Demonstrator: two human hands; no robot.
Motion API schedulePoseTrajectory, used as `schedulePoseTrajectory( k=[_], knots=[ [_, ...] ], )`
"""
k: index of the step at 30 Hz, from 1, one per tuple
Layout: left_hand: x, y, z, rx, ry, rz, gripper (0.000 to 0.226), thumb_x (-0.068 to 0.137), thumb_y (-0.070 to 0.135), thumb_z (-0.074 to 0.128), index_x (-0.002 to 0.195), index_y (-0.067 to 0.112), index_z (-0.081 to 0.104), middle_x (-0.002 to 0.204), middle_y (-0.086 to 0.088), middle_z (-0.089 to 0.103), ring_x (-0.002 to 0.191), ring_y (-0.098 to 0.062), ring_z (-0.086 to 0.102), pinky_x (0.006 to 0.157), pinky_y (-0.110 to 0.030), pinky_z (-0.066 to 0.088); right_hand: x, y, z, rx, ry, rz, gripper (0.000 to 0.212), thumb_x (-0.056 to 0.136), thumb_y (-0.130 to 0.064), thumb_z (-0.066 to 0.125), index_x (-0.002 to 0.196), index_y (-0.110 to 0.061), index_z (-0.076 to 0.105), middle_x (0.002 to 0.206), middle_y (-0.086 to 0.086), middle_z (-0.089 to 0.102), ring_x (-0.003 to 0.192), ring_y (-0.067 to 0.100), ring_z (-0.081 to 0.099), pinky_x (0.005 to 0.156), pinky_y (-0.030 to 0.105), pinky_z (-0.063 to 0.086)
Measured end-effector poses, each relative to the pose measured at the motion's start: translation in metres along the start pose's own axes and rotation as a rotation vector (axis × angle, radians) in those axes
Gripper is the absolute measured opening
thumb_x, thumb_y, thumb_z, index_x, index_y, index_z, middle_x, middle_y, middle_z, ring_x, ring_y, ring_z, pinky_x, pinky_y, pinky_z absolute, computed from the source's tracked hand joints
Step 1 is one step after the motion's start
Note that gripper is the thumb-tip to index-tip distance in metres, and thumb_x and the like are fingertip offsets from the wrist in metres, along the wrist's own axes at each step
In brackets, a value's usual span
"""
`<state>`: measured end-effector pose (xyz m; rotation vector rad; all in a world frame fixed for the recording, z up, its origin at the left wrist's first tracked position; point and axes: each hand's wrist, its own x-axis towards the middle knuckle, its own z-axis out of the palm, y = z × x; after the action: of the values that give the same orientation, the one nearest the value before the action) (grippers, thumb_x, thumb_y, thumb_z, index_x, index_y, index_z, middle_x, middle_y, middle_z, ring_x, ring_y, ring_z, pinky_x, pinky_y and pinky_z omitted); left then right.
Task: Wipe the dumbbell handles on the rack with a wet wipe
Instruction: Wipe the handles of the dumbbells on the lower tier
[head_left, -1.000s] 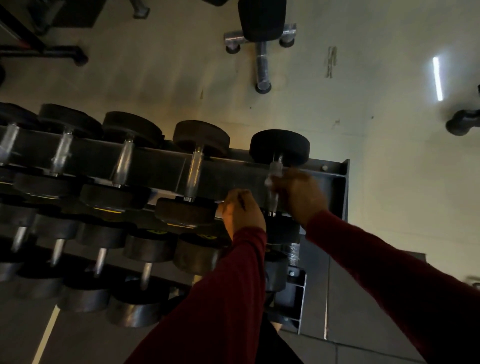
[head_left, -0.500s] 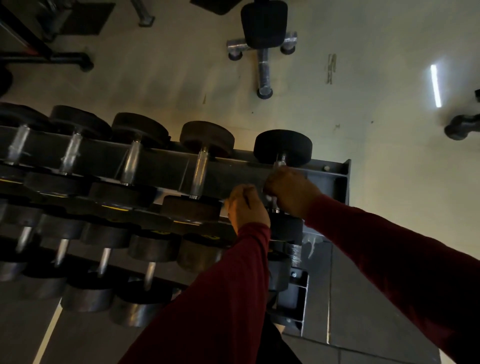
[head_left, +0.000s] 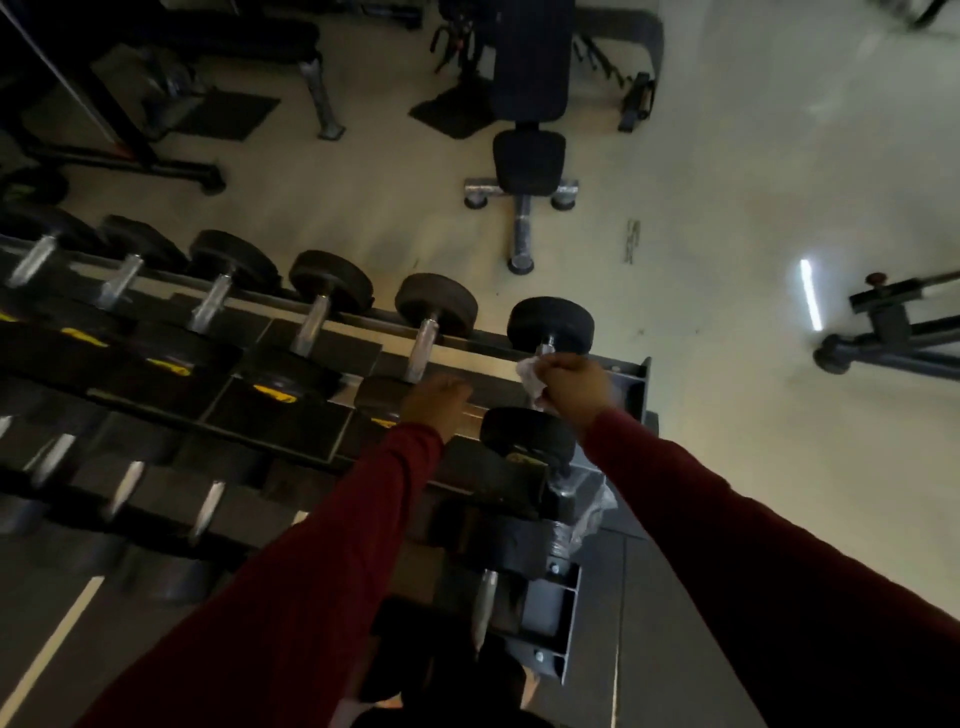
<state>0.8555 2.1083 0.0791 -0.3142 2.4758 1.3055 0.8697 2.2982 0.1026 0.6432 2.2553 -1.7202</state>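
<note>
A: Entry, head view. Your right hand (head_left: 576, 384) is at the far right end of the dumbbell rack (head_left: 631, 384), top tier. Grip state?

B: Fist closed around the wet wipe (head_left: 531, 375). White crumpled material bulges out on the left of your knuckles and a bit shows under the fist. The wipe is wrapped on the handle of the end dumbbell (head_left: 550, 325), just under its far black head; the handle itself is almost wholly covered by your hand.

A: And the near head of that dumbbell?

B: Visible below your wrist, black, resting on the front rail. Your red right sleeve (head_left: 753, 545) runs from the lower right corner up to it.

A: Left hand (head_left: 436, 397)?

B: Resting on the top-tier rail between the end dumbbell and the neighbouring dumbbell (head_left: 434, 312) to its left. Fingers curl loosely; blurred. I cannot tell whether that grip holds anything or simply rests there.

A: Other handles on the tier?

B: Five more chrome handles run off to the left, each bare, each dumbbell lying across the rails. Yellow markings show on several near heads. Lower tiers hold more dumbbells, dark and blurred.

A: Surroundings?

B: Pale gym floor (head_left: 753, 182) beyond the rack. An adjustable bench (head_left: 530, 156) stands behind it, well apart. Crinkled clear plastic (head_left: 592, 512) sits at the rack's right end, lower tier.
</note>
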Motion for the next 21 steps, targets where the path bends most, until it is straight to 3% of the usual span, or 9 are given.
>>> schedulePoseTrajectory(
  k=[3,5,9,13,15,17,18,21],
  knots=[
    [-0.029,-0.016,-0.061,0.074,0.056,0.023,0.024,0.096,0.018,0.054,0.114,0.007,0.066,0.123,-0.014,0.062,0.113,-0.027,0.056,0.104,-0.033,0.038,-0.026,-0.034,0.043,-0.073,-0.067,-0.095,0.02,0.092,-0.021,0.061,0.076,-0.029,0.07,0.09,0.003,0.072,0.094,0.026,0.068,0.092,0.047,0.055],
    [-0.053,-0.032,-0.107,-0.027,0.158,-0.001,0.016,0.093,0.017,0.06,0.104,0.011,0.07,0.115,-0.008,0.065,0.113,-0.023,0.056,0.104,-0.028,0.036,-0.052,-0.057,0.079,-0.087,-0.114,-0.14,0.017,0.087,-0.022,0.067,0.074,-0.031,0.071,0.089,0.001,0.073,0.095,0.025,0.069,0.094,0.045,0.055],
    [-0.111,-0.079,-0.207,-0.032,0.315,-0.048,0.025,0.09,0.022,0.065,0.111,0.01,0.07,0.123,-0.012,0.065,0.119,-0.026,0.056,0.109,-0.037,0.037,-0.105,-0.095,0.172,-0.187,-0.288,-0.231,0.005,0.081,-0.021,0.072,0.079,-0.021,0.076,0.096,0.006,0.075,0.1,0.025,0.068,0.1,0.037,0.05],
    [-0.178,-0.158,-0.313,-0.12,0.481,-0.098,0.023,0.077,0.028,0.071,0.098,0.019,0.071,0.114,-0.009,0.07,0.113,-0.026,0.062,0.102,-0.037,0.045,-0.161,-0.118,0.297,-0.251,-0.414,-0.342,0.014,0.076,-0.016,0.076,0.064,-0.022,0.075,0.077,0.001,0.074,0.082,0.02,0.068,0.086,0.033,0.053],
    [-0.221,-0.199,-0.366,-0.145,0.577,-0.121,0.04,0.065,0.042,0.064,0.099,0.021,0.071,0.113,-0.006,0.07,0.11,-0.021,0.062,0.099,-0.028,0.046,-0.198,-0.127,0.362,-0.282,-0.51,-0.365,0.009,0.074,-0.017,0.078,0.066,-0.014,0.075,0.067,0.004,0.07,0.073,0.021,0.062,0.076,0.035,0.05],
    [-0.268,-0.234,-0.418,-0.11,0.617,-0.157,0.039,0.079,0.034,0.062,0.111,0.014,0.069,0.117,-0.006,0.067,0.108,-0.017,0.059,0.089,-0.013,0.039,-0.229,-0.134,0.429,-0.334,-0.596,-0.424,0.023,0.059,-0.039,0.077,0.066,-0.017,0.074,0.06,0.004,0.065,0.066,0.021,0.058,0.072,0.037,0.05],
    [-0.288,-0.252,-0.442,-0.077,0.657,-0.181,0.032,0.086,0.027,0.06,0.114,0.014,0.068,0.118,-0.006,0.067,0.11,-0.019,0.06,0.086,-0.013,0.037,-0.244,-0.139,0.461,-0.346,-0.643,-0.462,0.027,0.053,-0.046,0.074,0.064,-0.021,0.074,0.058,0.003,0.065,0.065,0.022,0.059,0.073,0.039,0.051],
    [-0.342,-0.305,-0.504,-0.084,0.815,-0.212,0.036,0.08,0.034,0.054,0.106,0.014,0.069,0.11,-0.006,0.07,0.109,-0.024,0.063,0.085,-0.018,0.04,-0.315,-0.156,0.534,-0.309,-0.732,-0.483,0.006,0.069,-0.029,0.079,0.066,-0.025,0.074,0.074,0.007,0.073,0.074,0.02,0.065,0.082,0.045,0.057]
  ],
)
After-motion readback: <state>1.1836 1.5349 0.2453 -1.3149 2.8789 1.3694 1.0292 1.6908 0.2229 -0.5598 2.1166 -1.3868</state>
